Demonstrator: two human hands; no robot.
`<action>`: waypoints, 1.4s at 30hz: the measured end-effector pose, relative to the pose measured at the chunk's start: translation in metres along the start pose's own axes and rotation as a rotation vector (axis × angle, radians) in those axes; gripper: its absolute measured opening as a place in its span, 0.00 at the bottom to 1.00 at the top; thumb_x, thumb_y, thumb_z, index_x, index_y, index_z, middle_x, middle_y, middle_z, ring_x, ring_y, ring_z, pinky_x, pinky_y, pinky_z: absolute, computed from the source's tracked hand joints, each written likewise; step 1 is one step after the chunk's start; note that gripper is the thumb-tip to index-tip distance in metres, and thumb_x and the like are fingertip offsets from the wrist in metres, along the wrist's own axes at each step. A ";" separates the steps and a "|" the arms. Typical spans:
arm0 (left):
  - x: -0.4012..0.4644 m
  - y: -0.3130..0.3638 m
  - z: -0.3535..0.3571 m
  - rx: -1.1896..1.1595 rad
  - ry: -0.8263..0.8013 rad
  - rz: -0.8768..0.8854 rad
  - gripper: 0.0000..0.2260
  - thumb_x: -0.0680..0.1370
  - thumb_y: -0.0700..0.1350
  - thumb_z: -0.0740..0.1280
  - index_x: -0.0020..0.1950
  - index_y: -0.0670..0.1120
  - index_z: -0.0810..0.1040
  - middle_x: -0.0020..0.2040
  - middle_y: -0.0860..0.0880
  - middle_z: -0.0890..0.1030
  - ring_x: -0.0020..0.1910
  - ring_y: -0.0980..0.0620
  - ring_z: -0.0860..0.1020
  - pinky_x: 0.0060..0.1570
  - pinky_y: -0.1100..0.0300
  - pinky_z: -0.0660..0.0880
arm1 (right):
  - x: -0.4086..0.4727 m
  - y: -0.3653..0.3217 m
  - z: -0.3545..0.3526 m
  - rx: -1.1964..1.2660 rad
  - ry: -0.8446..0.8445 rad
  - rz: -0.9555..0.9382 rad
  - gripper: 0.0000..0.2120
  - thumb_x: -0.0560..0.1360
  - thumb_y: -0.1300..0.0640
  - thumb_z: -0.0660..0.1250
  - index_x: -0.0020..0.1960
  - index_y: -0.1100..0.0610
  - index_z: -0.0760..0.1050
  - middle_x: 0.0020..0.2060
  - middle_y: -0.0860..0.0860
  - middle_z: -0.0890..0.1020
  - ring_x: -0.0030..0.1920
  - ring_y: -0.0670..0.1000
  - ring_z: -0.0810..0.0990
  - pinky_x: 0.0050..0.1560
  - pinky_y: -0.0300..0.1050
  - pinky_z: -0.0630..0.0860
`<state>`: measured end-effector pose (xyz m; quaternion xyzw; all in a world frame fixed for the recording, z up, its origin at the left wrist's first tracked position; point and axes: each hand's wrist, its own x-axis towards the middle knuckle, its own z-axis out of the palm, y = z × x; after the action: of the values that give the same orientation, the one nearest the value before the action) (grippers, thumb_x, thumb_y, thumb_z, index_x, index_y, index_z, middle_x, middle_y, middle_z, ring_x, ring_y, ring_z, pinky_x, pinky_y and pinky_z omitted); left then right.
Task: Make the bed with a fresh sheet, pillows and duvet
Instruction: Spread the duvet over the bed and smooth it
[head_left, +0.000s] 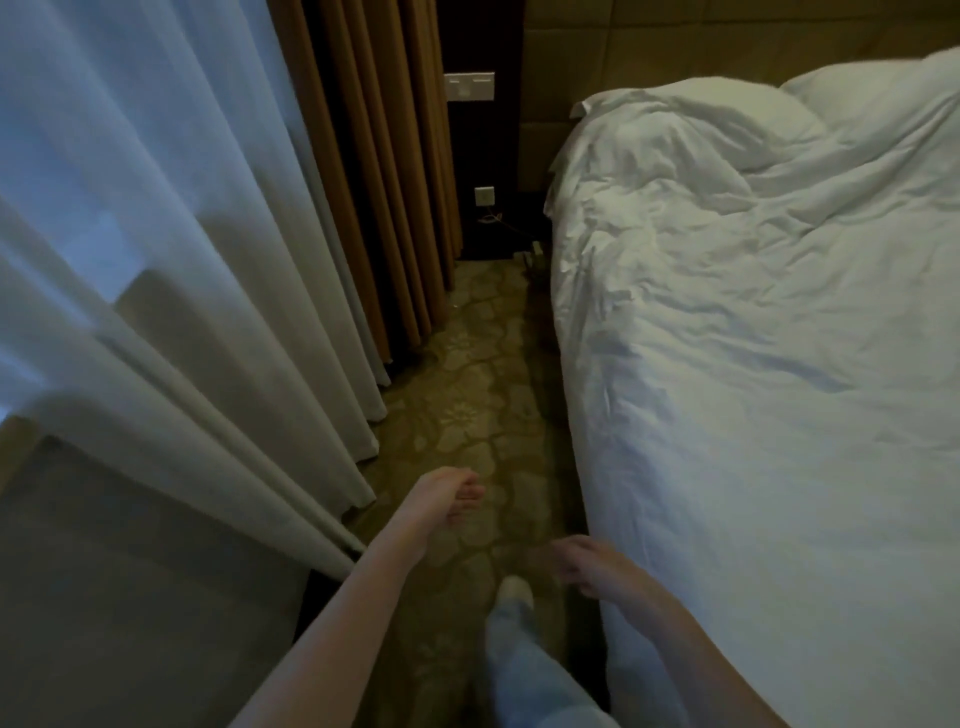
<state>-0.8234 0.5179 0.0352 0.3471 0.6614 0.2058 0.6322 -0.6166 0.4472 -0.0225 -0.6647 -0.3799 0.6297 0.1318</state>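
Left hand (448, 498) was seen over patterned carpet (467, 395), grip loosely curled, nothing held. Right hand (589, 566) was blurred beside the bed edge; grip state could not be told. Rumpled white duvet (753, 364) was spread over bed, pillows (857, 98) at headboard (623, 41).

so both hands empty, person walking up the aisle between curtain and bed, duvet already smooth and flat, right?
Not smooth: the head view shows the duvet rumpled and creased. The rest holds: left hand and right hand hold nothing, between curtain and bed.

Head camera looks down the aisle beside the bed (753, 364).
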 end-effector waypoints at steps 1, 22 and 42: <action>0.017 0.013 -0.001 0.014 -0.013 -0.004 0.12 0.83 0.46 0.57 0.58 0.42 0.77 0.49 0.48 0.82 0.48 0.51 0.80 0.52 0.55 0.75 | 0.015 -0.008 -0.004 0.019 0.015 0.013 0.08 0.82 0.50 0.57 0.53 0.48 0.74 0.51 0.48 0.80 0.51 0.46 0.79 0.43 0.37 0.71; 0.367 0.278 -0.013 0.005 -0.008 -0.145 0.10 0.82 0.43 0.58 0.51 0.42 0.77 0.46 0.43 0.81 0.48 0.46 0.79 0.56 0.51 0.74 | 0.318 -0.367 -0.237 0.116 0.150 -0.143 0.08 0.82 0.50 0.57 0.51 0.49 0.74 0.51 0.50 0.80 0.48 0.45 0.77 0.42 0.38 0.72; 0.700 0.715 0.065 0.168 -0.309 0.144 0.11 0.83 0.47 0.57 0.53 0.45 0.78 0.47 0.49 0.83 0.48 0.53 0.80 0.52 0.58 0.75 | 0.575 -0.530 -0.449 0.315 0.407 0.193 0.12 0.80 0.52 0.60 0.55 0.57 0.76 0.45 0.50 0.80 0.42 0.46 0.76 0.38 0.39 0.67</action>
<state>-0.5893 1.4932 0.0510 0.4727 0.5449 0.1388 0.6785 -0.4226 1.3281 -0.0227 -0.7819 -0.1780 0.5442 0.2468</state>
